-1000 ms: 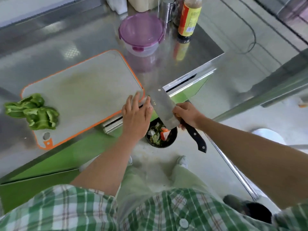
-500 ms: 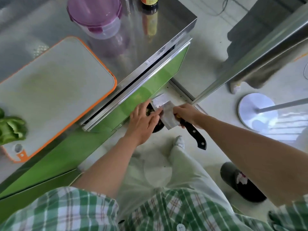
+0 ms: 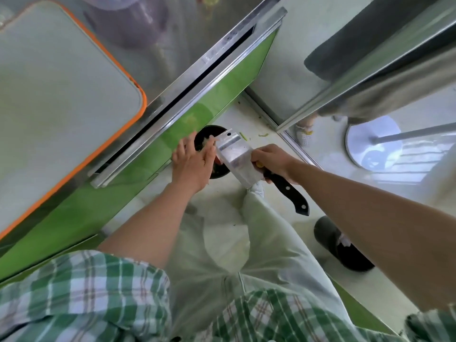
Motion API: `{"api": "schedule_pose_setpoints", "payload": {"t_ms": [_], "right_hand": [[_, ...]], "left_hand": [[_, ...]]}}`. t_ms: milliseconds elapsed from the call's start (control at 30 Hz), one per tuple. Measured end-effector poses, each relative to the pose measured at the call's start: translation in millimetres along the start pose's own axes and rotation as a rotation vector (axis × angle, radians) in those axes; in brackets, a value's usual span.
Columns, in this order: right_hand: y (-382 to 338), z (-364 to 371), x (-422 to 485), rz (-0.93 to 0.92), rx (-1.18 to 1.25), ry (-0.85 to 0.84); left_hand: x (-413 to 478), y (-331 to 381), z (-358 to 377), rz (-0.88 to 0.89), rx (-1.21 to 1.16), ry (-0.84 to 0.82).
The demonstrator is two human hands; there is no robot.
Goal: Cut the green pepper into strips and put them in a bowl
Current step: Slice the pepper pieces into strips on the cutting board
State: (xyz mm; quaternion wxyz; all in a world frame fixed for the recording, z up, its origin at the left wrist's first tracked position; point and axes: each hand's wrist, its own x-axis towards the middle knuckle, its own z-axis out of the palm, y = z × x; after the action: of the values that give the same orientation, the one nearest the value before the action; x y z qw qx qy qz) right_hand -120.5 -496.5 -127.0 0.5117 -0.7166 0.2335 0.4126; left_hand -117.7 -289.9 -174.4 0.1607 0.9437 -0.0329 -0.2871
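Steel cleaver (image 3: 237, 159), right hand (image 3: 274, 162) gripping its handle

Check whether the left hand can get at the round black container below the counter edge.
Probably yes. The left hand hangs right over the round black container, fingers straight, holding nothing. The steel cleaver, gripped by the right hand, lies beside it, not between them.

The left hand (image 3: 192, 165) and right hand (image 3: 274, 160) hang below the table (image 3: 177, 53) edge, above a black bin (image 3: 209, 131) on the floor. Just beyond the left hand's fingers the green cabinet front (image 3: 209, 102) walls off that side. The knife (image 3: 237, 159) blade, held by the right hand, fills the gap between the hands. Right of the right hand lies bare floor (image 3: 330, 144), up to a slanting metal rail (image 3: 357, 80) and a round white base (image 3: 365, 149).
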Motion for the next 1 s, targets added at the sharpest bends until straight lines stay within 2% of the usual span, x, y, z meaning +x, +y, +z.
{"api": "schedule_pose_setpoints", "payload": {"t_ms": [200,267,333,400,467,600,700,900,1000], "right_hand": [[8,-7,10,0.025,0.006,0.039],[9,-7,13,0.048,-0.013,0.048],[10,-6,16,0.056,-0.017,0.062],[10,-4,17,0.059,-0.02,0.075],[12,-2,18,0.06,-0.017,0.08],[14,2,19,0.054,-0.003,0.084],[15,5,18,0.055,0.008,0.079],[16,11,15,0.052,0.055,0.075],[17,11,14,0.04,0.086,0.082]], "left_hand": [[16,5,2,-0.086,0.037,-0.047],[17,6,2,-0.027,0.094,0.021],[18,8,1,0.025,0.085,0.157],[21,10,-2,0.005,0.041,0.277],[23,12,-6,-0.045,0.047,0.329],[26,17,-10,-0.129,0.054,0.303],[26,18,-7,-0.128,0.019,0.286],[14,11,11,0.193,-0.167,0.184],[7,12,16,0.163,-0.119,0.089]]}}
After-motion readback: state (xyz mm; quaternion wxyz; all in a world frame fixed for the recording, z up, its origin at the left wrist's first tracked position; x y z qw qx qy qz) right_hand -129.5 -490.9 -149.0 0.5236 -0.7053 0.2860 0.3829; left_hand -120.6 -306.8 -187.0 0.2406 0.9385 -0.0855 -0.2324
